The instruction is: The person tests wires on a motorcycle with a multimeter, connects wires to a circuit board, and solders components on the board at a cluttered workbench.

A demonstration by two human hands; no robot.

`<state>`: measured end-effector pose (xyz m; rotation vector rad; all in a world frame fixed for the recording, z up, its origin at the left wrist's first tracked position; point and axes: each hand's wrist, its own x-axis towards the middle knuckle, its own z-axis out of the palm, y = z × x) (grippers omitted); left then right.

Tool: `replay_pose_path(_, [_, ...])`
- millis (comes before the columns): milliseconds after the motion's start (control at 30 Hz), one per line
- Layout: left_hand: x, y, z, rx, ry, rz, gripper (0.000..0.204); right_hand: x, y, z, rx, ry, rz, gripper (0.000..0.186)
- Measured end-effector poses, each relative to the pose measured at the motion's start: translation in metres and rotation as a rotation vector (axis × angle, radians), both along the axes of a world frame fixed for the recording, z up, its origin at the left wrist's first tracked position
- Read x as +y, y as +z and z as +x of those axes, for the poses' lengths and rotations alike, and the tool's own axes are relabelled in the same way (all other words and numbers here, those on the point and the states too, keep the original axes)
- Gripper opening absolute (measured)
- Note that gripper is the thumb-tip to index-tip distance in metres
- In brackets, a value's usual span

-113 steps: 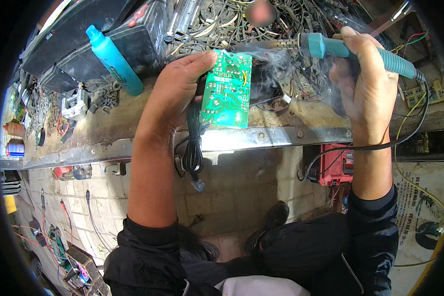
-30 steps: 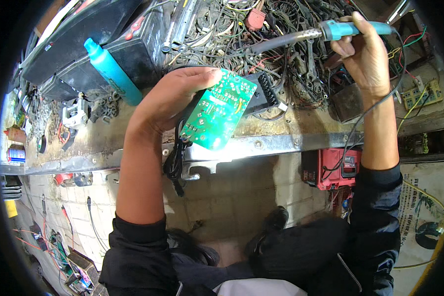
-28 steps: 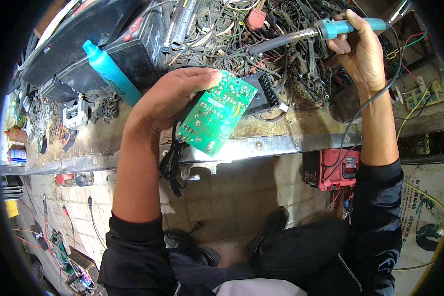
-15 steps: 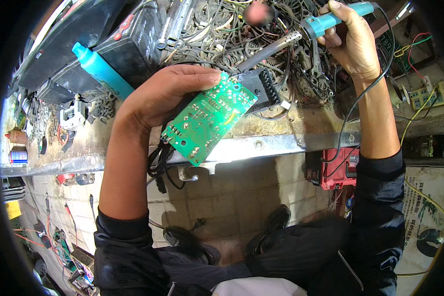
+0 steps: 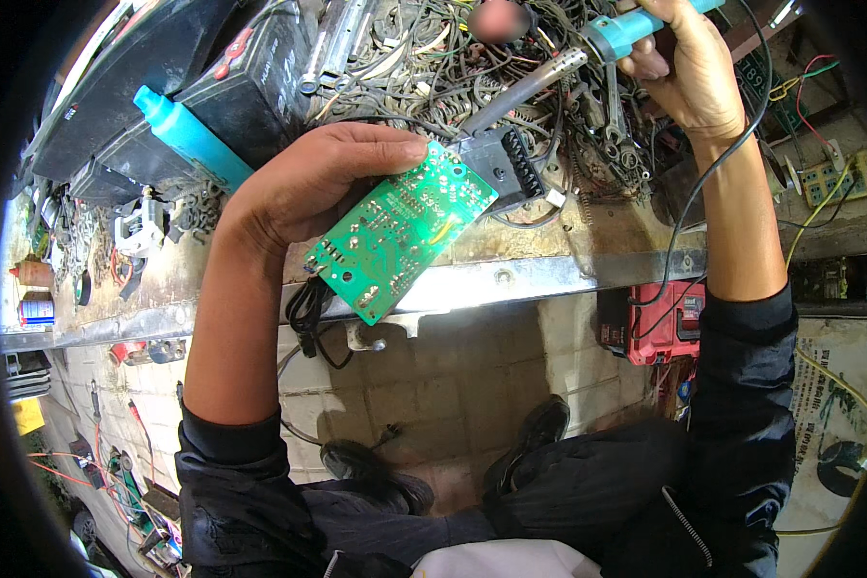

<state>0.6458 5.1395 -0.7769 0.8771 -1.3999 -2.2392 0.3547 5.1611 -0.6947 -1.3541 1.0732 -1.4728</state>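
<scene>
A green circuit board (image 5: 395,241) is in my left hand (image 5: 308,183), solder side up and tilted, with the thumb pressed on its upper edge. My right hand (image 5: 689,82) closes round the blue handle of a soldering iron (image 5: 539,82). The iron's metal barrel slants down to the left, and its end lies close to the board's top corner; I cannot tell whether it touches. Just beyond that corner is a black plastic housing (image 5: 499,171) with a ribbed edge. Black cable (image 5: 305,313) hangs in loops under the board's lower left end.
Tangled wires, springs and wrenches (image 5: 615,125) heap over the back of the workbench (image 5: 539,275). At left are a light blue bottle (image 5: 193,140) and black batteries (image 5: 260,87). A red toolbox (image 5: 667,328) stands below the bench edge. The iron's cord (image 5: 689,217) loops beside my right forearm.
The soldering iron and my right hand have shifted slightly up and left. My left hand and the board have moved a little to the left; both grips are unchanged.
</scene>
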Motion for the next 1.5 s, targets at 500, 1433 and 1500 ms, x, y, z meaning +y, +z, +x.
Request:
replay_pose_path(500, [-0.001,-0.002,0.001,0.021,-0.011,-0.008,0.033,0.004,0.002,0.003,0.009,-0.069,-0.010,0.027])
replay_pose_path(1433, [0.054,0.026,0.002,-0.119,0.213,-0.763,0.030,0.157,0.013,-0.066,-0.100,-0.691,-0.205,0.031])
replay_pose_path(1500, [0.062,0.030,-0.004,-0.105,0.262,-0.862,0.029,0.172,0.007,-0.082,-0.093,-0.627,-0.226,0.031])
